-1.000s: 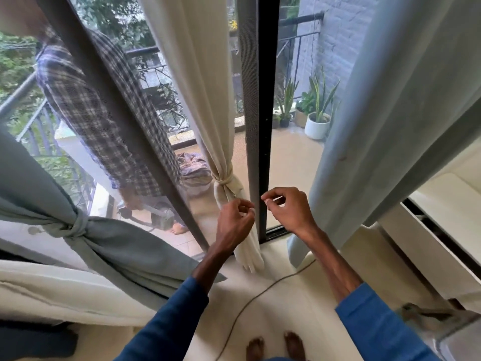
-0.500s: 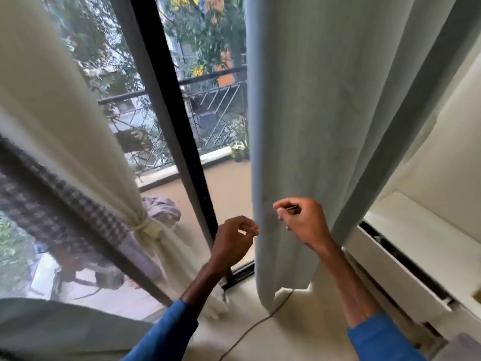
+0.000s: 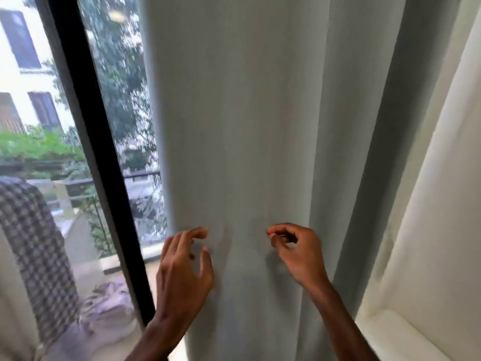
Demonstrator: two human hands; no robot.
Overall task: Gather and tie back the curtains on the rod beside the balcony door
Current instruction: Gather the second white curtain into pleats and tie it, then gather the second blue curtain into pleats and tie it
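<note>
Straight ahead in the head view, the grey curtain (image 3: 260, 126) hangs loose in long folds and fills the middle of the picture, just to the right of the black door frame (image 3: 99, 165). It is not gathered and not tied. The left hand (image 3: 184, 267) is at the curtain's left edge with the fingers spread and relaxed, gripping nothing; whether the fingertips touch the fabric, I cannot tell. The right hand (image 3: 296, 254) is in front of the same curtain, apart from the left one, with fingers curled and thumb brought to the forefinger. I cannot tell if it pinches the fabric or something small. At the far right hangs a cream curtain (image 3: 429, 204). Behind the glass a checked cloth (image 3: 33, 243) hangs at the left.
</note>
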